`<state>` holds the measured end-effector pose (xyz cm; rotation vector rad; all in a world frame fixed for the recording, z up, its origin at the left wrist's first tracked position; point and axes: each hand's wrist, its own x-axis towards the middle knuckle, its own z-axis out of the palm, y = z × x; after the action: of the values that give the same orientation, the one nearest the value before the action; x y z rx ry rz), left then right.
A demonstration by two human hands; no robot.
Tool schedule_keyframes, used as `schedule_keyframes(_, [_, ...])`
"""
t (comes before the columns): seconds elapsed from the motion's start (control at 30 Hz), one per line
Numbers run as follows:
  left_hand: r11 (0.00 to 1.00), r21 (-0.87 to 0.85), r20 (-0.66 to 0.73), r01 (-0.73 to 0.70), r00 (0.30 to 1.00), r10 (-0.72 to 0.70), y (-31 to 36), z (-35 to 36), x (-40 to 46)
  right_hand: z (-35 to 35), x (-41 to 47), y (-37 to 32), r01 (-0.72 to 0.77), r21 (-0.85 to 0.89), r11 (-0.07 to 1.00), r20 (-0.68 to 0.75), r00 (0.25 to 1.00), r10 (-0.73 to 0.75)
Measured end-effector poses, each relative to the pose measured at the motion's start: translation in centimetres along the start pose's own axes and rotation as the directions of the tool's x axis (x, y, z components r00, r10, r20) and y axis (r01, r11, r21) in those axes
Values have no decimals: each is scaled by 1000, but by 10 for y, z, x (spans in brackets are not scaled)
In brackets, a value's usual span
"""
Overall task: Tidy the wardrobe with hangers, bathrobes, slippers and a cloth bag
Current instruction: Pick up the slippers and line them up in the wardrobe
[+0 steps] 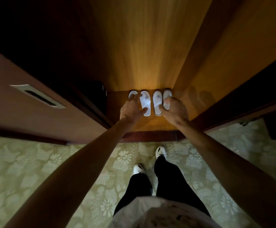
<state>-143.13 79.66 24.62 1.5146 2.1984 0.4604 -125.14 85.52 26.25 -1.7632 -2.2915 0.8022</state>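
Nearest, a pale shirt hem [158,211] over black trousers. The left hand [130,107], fingers spread, rests on the outer left slipper [132,93], hiding most of it; the right hand [175,109] likewise covers the far-right slipper [167,94]. Four white slippers line the wardrobe floor [150,124], the middle two [145,102] fully visible. A dark object [91,91] at left is unclear.

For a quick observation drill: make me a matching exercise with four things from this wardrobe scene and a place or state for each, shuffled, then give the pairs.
Things:
1. left hand
2. right hand
3. two middle slippers
4. person's white shoes

Places or states:
A. on the patterned carpet
B. on the rightmost slipper
C. on the leftmost slipper
D. side by side, between the hands

Pairs: 1-C, 2-B, 3-D, 4-A
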Motion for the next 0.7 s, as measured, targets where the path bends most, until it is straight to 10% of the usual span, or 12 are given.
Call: schedule_keyframes(0.7, [923,382,-264,-50,951,161,-6,-226,-138,-62,-119,-171,350,-26,936,59,936,-348])
